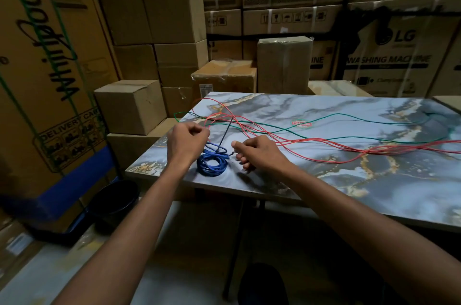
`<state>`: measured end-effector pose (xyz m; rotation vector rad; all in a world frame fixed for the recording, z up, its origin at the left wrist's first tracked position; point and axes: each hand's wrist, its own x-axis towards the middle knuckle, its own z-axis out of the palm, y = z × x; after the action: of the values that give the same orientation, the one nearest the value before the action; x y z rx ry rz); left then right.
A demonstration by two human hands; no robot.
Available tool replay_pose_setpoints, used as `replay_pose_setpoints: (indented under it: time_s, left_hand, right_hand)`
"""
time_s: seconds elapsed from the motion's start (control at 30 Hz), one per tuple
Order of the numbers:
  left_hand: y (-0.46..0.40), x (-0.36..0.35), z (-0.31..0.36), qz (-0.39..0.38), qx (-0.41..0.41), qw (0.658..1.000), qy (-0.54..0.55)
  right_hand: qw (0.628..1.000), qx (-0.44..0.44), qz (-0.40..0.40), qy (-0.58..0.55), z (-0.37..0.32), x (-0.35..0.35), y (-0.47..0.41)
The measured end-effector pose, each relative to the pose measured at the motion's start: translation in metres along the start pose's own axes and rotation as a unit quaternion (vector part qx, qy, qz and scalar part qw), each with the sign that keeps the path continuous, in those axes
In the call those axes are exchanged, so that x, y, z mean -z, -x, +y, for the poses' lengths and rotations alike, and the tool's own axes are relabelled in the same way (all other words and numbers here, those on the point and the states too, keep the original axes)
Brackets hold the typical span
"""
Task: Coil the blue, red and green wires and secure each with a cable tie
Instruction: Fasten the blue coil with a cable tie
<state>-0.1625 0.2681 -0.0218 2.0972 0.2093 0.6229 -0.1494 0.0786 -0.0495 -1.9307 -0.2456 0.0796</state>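
Your two forearms reach forward from the near edge, and both hands meet over the near-left corner of the marbled surface (pixel 374 195), where the blue wire (pixel 212 164) lies already coiled in a small round bundle. Your left hand (pixel 187 141) sits just above and to the left of that coil, fingers curled tight and pinching what looks like the tail of a thin dark cable tie (pixel 225 135), whose strip runs up and away from the coil toward the far side. Your right hand (pixel 257 152) is just to the right of the coil, thumb and forefinger curled together at the tie's other end by the bundle's top edge; I cannot tell whether they actually grip it. The tie's long axis points away from you and slightly right, so the tightening pull seems to belong to your left hand while the right steadies the head, and both are about equally near the coil. Beyond your hands the red wire (pixel 324 143) and the green wire (pixel 336 117) lie loose and tangled, stretching across to the right, both not yet coiled. Stacked cardboard boxes (pixel 174 17) stand behind
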Motion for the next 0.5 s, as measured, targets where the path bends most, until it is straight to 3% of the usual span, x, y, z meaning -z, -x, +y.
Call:
replay_pose_setpoints:
  time_s: [0.27,0.37,0.5]
  left_hand:
    - [0.000,-0.021,0.044,0.071,-0.095,0.987,-0.106]
    - [-0.003,-0.025,0.052,0.048,-0.103,0.986,-0.123]
    - [-0.006,-0.026,0.048,-0.041,-0.060,0.978,-0.197]
  right_hand:
    - [0.990,-0.046,-0.040,-0.124,0.013,0.044,0.005]
    - [0.991,-0.047,-0.048,-0.119,0.014,0.055,0.007]
    - [0.993,-0.034,-0.061,-0.098,0.014,0.055,0.006]
